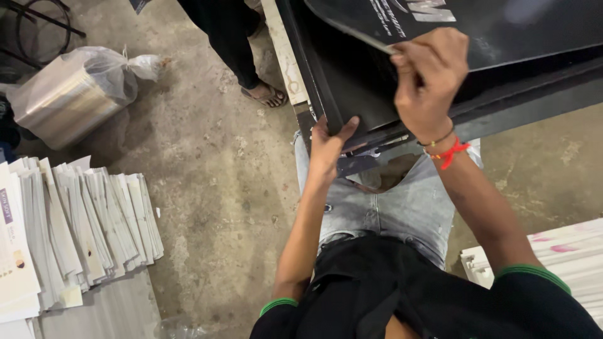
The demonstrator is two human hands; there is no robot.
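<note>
Concrete floor (213,163), hands (377,119) gripping black sheet (502,25) edge

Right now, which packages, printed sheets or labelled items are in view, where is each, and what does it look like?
Black printed sheet: top right, flat, dark with pale lettering; right hand pinches its edge, left hand on the black panel below.
Clear plastic bag: upper left on the floor, knotted, holding a tan stack.
Fanned white printed sheets: left, overlapping rows.
White sheet stack: lower right, pink marks.

Black sheet (502,28) runs off the top edge (left fingers (326,135) tucked beneath).
</note>
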